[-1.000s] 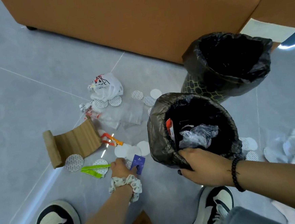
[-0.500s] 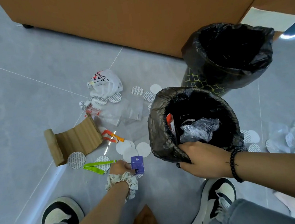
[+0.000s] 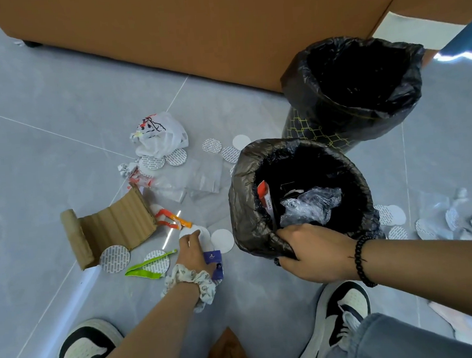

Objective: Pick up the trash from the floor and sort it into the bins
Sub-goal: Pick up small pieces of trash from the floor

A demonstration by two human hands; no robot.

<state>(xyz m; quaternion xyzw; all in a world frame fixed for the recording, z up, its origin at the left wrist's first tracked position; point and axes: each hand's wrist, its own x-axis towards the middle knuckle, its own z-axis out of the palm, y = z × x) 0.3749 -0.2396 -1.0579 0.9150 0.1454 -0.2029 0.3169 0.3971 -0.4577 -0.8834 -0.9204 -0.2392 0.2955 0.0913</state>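
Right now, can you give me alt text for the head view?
Left hand holding a purple card reaches for white discs on the floor, while the right hand grips the near bin's liner rim. Cardboard and wrappers lie around.

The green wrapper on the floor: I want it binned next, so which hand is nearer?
Left. The left hand reaches down just right of the green wrapper; the right hand grips the near bin's rim, farther right.
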